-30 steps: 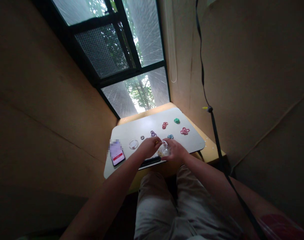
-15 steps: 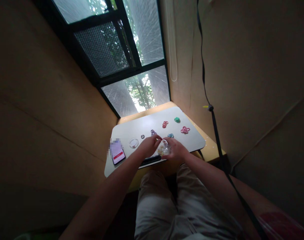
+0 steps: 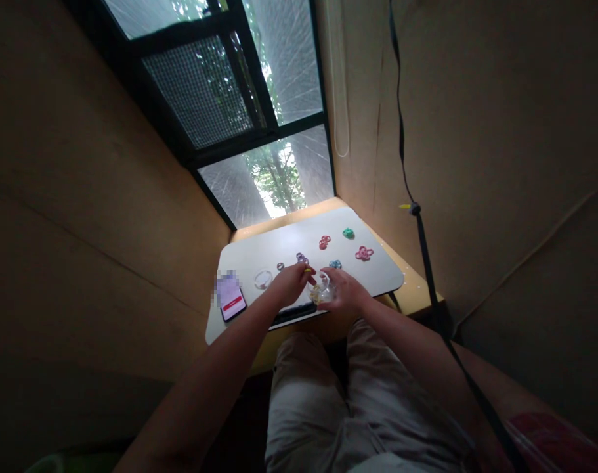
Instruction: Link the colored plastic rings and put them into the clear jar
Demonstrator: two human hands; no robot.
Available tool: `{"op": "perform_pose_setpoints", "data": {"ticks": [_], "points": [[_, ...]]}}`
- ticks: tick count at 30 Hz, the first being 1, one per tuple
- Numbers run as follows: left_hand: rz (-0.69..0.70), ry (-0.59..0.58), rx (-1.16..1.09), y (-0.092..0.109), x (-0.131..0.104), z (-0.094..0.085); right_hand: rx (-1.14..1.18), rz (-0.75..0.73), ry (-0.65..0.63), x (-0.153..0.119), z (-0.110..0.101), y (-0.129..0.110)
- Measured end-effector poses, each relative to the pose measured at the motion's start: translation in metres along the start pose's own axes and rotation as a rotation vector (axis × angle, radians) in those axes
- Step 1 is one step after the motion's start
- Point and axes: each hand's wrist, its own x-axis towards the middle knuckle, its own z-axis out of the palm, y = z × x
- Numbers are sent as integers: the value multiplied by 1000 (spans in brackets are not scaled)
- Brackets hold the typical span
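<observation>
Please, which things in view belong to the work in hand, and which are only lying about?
Likely in use:
clear cup in right hand
yellow piece in left hand
coloured loops on white board

Likely just lying about:
phone at board's left
black strap, hanging

Smartphone (image 3: 233,305) left on the bench (image 3: 259,253), lid (image 3: 264,280) right of it, ring clusters (image 3: 364,253) farther right, jar (image 3: 321,291) by the near edge.
</observation>
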Motion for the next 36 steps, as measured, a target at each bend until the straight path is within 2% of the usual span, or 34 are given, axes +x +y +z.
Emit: {"op": "perform_pose_setpoints", "data": {"ticks": [6, 17, 36], "points": [[-23, -40, 154, 0, 0, 0, 7, 2, 2, -1, 1, 2], [-21, -59, 249, 5, -2, 5, 21, -2, 20, -1, 4, 3], [-57, -9, 280, 6, 1, 7, 32, -18, 24, -1, 5, 3]]}}
